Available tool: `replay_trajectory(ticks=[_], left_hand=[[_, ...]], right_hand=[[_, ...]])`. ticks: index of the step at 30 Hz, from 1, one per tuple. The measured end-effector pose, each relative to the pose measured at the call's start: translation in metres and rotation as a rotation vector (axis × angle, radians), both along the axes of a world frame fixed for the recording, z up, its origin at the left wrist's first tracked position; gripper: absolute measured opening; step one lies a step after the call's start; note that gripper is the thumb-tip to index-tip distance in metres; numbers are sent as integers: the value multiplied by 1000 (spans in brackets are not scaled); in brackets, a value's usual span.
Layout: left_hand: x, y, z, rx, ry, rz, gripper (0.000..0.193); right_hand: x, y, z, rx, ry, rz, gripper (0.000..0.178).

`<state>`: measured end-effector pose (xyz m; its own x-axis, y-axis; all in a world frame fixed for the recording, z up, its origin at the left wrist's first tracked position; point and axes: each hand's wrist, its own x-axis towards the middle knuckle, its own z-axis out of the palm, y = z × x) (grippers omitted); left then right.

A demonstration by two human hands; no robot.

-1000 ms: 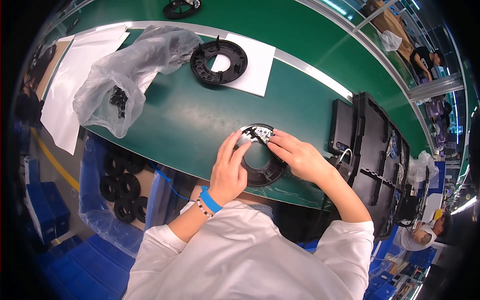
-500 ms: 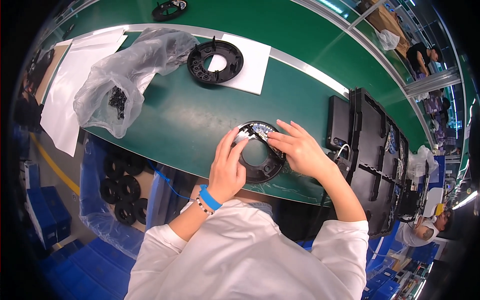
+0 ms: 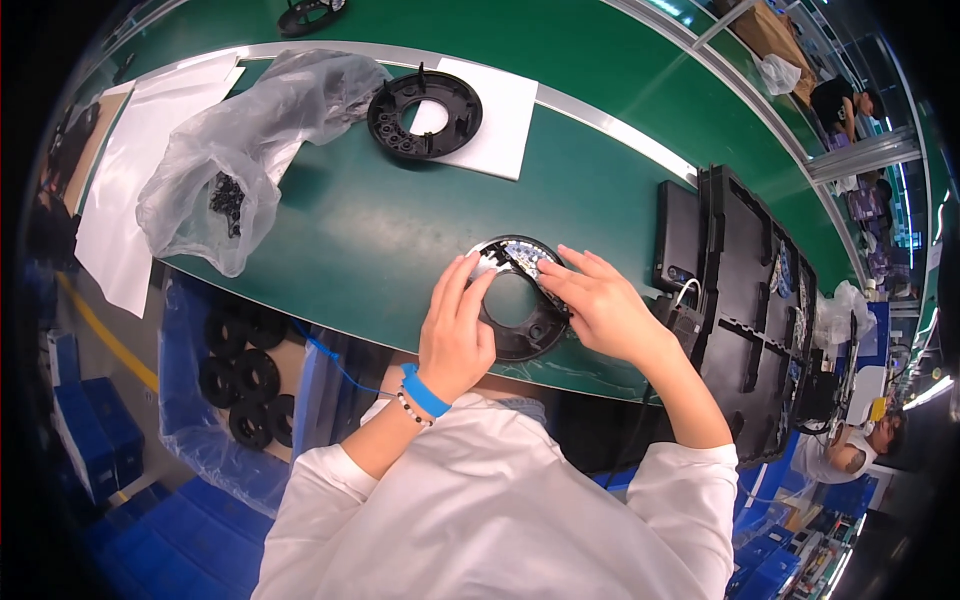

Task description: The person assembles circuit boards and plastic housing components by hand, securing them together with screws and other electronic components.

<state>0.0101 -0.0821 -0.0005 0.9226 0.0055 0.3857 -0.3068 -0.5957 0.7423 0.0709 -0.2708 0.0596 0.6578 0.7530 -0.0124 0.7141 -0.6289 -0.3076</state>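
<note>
Around the middle of the green tabletop (image 3: 350,230), white sheets (image 3: 115,215) lie at nine o'clock and a clear plastic bag (image 3: 225,145) at ten. A white board (image 3: 510,120) under part of a black ring (image 3: 462,115) lies towards one. A black case (image 3: 677,235) sits at three, and a black ring-shaped housing (image 3: 522,342) at four

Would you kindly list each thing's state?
Near ring, under both hands, circuit board showing
Left hand, touching that ring's left
Right hand, touching its right
Far ring, untouched, partly on white sheet
Plastic bag, open, black parts inside
Blue bin, open, holding black rings
Blue strap, around left wrist
</note>
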Motion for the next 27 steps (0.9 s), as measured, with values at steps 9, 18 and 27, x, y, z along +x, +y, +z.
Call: replay_trajectory(ticks=[9, 18, 27], left_hand=[[1, 0, -1, 29, -8, -1, 50], [4, -1, 4, -3, -31, -27, 43], [-14, 12, -17, -215, -114, 20, 39]], right_hand=[[2, 6, 19, 142, -55, -89, 36], [-21, 6, 5, 51, 131, -325, 12], [17, -4, 32, 284, 48, -223, 9]])
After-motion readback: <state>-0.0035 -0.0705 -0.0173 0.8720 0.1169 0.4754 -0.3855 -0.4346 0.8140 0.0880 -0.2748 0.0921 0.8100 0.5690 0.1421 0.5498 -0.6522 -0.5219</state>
